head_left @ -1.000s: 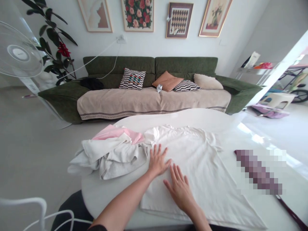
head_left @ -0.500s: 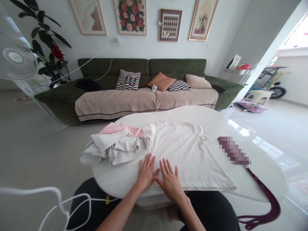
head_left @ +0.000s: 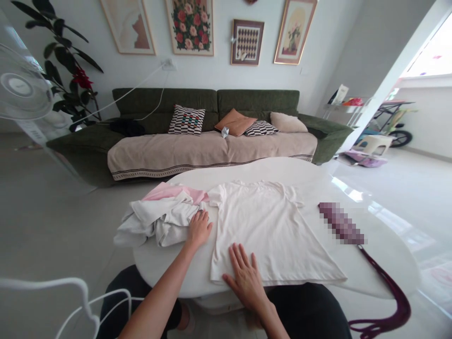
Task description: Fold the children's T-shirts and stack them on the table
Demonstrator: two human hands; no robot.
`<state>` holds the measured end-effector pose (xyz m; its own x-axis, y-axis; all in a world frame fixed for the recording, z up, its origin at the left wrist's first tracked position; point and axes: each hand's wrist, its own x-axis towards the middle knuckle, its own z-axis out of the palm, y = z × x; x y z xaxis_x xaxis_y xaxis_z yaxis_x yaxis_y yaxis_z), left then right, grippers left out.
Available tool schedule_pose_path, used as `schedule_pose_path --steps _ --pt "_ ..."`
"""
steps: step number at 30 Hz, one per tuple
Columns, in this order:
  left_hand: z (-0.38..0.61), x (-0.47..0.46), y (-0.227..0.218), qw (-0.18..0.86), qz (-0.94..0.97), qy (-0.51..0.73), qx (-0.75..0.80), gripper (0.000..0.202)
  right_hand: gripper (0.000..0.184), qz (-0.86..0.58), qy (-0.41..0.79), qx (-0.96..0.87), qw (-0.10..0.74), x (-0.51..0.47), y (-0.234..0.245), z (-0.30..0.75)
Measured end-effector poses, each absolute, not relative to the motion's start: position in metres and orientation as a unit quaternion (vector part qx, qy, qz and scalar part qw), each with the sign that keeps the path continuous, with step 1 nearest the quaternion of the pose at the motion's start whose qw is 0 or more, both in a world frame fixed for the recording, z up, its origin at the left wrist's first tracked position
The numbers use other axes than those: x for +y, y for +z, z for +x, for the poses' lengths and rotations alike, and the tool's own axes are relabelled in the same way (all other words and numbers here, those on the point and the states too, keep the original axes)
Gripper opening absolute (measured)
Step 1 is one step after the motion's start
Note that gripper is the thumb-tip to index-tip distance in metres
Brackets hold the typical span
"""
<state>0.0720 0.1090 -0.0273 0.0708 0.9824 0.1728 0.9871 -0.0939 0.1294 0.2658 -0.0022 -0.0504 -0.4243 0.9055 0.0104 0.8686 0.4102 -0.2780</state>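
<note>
1. lying spread out on the white table [head_left: 197, 275], the white t-shirt [head_left: 268, 226] faces its neckline toward the green sofa [head_left: 257, 100] and its hem toward the person, along the near table edge
2. running away from the person, the shirt's long axis goes from hem to collar, with the body widening toward the hem; one short sleeve points out to the left, the other to the right
3. resting palm down near the shirt's lower left corner, the right hand [head_left: 245, 273] has its fingers straight and slightly apart, thumb out to the left, clamped on nothing; its fingers aim away from the person and a little left
4. reaching left of the shirt, the left hand [head_left: 199, 230] is palm down with its fingers loosely extended and close together, fingertips at the edge of the crumpled whitish cloth [head_left: 162, 216]; whether they press on it i cannot tell
5. sitting behind that heap, a pink cloth [head_left: 173, 190] shows just beside the shirt's left sleeve
6. slanting on the table right of the shirt, a pixelated purple thing [head_left: 342, 223] joins a dark strap [head_left: 381, 271] that trails past the table edge
</note>
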Motion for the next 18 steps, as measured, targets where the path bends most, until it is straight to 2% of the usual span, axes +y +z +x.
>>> schedule_pose_path --steps 4,8,10,14,15,18 --pt "0.063 0.085 -0.044 0.044 -0.709 -0.129 -0.692 0.043 0.066 -0.534 0.117 -0.833 0.092 -0.002 -0.054 0.264" --pt "0.076 0.082 -0.027 0.015 -0.700 -0.154 -0.697 0.034 0.070 -0.544 0.122 -0.817 0.148 -0.007 -0.044 0.239" --pt "0.088 0.101 -0.013 -0.026 -0.713 -0.195 -0.673 0.029 0.062 -0.549 0.125 -0.807 0.179 -0.011 -0.036 0.220" --pt "0.106 0.171 0.001 -0.088 -0.716 -0.219 -0.657 0.026 0.019 -0.580 0.128 -0.773 0.221 -0.013 -0.032 0.197" --pt "0.107 0.190 0.001 -0.094 -0.707 -0.215 -0.667 0.026 0.015 -0.582 0.128 -0.768 0.233 -0.012 -0.034 0.197" --pt "0.103 0.239 -0.001 -0.117 -0.668 -0.208 -0.705 0.028 0.023 -0.575 0.148 -0.752 0.286 -0.008 -0.038 0.206"
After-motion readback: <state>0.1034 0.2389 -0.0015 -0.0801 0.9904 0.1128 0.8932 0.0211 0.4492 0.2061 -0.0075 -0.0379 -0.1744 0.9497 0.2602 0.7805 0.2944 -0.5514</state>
